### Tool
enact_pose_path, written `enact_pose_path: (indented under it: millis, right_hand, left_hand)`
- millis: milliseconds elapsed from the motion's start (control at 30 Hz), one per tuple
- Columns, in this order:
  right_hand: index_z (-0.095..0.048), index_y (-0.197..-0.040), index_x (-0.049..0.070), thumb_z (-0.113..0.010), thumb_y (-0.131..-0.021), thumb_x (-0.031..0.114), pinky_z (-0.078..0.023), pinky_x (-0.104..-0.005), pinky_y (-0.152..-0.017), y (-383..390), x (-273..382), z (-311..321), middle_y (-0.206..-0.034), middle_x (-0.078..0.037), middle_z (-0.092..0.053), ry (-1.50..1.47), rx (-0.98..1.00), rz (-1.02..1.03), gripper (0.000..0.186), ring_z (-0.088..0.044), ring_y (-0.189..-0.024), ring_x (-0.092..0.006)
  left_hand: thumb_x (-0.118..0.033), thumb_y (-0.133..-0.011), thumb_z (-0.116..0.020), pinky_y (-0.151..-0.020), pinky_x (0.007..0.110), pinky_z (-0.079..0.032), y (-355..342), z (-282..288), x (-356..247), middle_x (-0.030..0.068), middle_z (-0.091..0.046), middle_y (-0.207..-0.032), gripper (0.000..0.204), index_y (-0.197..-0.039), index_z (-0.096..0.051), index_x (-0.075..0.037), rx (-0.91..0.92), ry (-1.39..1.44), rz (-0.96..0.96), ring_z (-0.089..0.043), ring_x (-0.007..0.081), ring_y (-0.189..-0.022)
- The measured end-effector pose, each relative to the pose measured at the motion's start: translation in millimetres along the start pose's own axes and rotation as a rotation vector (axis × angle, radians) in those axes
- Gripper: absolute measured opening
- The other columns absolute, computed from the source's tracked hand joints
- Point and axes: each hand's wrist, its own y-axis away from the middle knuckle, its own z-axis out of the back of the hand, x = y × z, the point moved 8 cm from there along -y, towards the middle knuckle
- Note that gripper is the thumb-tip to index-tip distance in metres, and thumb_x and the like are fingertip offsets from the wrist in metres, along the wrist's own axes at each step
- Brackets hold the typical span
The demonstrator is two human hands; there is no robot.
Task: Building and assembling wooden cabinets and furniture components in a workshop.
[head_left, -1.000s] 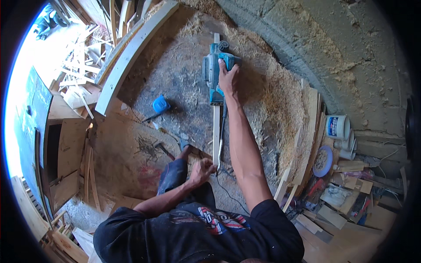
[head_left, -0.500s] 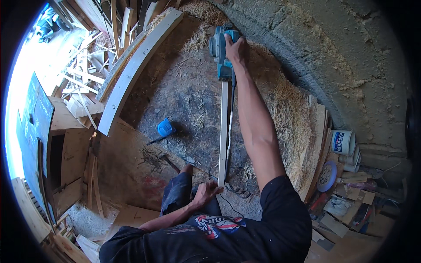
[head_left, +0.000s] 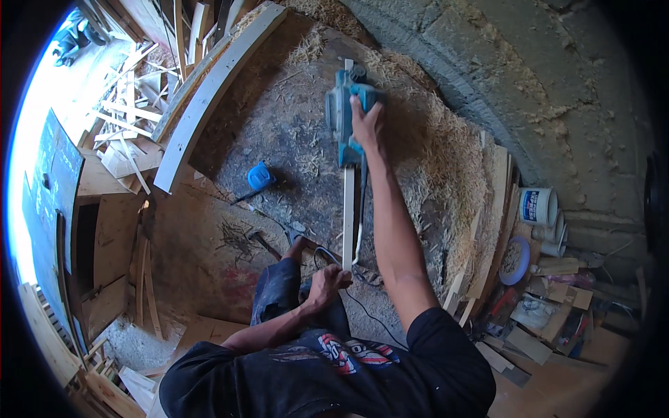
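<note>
My right hand (head_left: 367, 127) is wrapped round the handle of a teal electric planer (head_left: 340, 122). The planer rests over a long, narrow wooden strip (head_left: 348, 219), whose far end pokes out beyond it. Closed on the strip's near end is my left hand (head_left: 326, 287), close to my body. The planer's cord (head_left: 362, 209) runs back alongside the strip. A blue tape measure (head_left: 260, 177) lies left of the strip on the dark worktop (head_left: 296, 150), with a hammer (head_left: 263, 244) nearer to me.
Wood shavings (head_left: 446, 181) are heaped along the right side below the rough wall (head_left: 509, 83). A long pale board (head_left: 216, 97) borders the left. White buckets (head_left: 538, 206), a tape roll (head_left: 514, 260) and offcuts lie at right; scrap wood (head_left: 132, 115) is piled far left.
The planer and my right hand have come back toward me along the strip, baring its far end. My left hand and the strip's near end sit slightly farther forward.
</note>
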Motion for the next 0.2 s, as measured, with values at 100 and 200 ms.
enact_pose_path:
  millis: [100, 200]
  right_hand:
    - [-0.055, -0.114, -0.004, -0.073, -0.093, 0.053, -0.051, -0.039, -0.052, 70, -2, 41, -0.093, -0.02, -0.065, 0.161, 0.09, -0.114, 0.064, -0.067, -0.064, -0.0285]
    - [-0.056, -0.143, 0.008, -0.076, -0.093, 0.045, -0.055, -0.043, -0.095, 127, 44, 93, -0.126, -0.022, -0.07, 0.07, 0.042, 0.209, 0.066, -0.073, -0.107, -0.0355]
  left_hand:
    - [-0.019, -0.105, -0.061, -0.09, 0.035, -0.06, 5, -3, 12, 0.0152, -0.075, -0.101, 0.029, -0.114, -0.065, 0.009, -0.021, 0.103, -0.013, -0.076, 0.0247, -0.097]
    - [-0.017, -0.104, -0.063, -0.089, 0.034, -0.061, 9, -5, 17, 0.0145, -0.075, -0.101, 0.027, -0.113, -0.066, 0.008, -0.023, 0.195, -0.051, -0.076, 0.0245, -0.097]
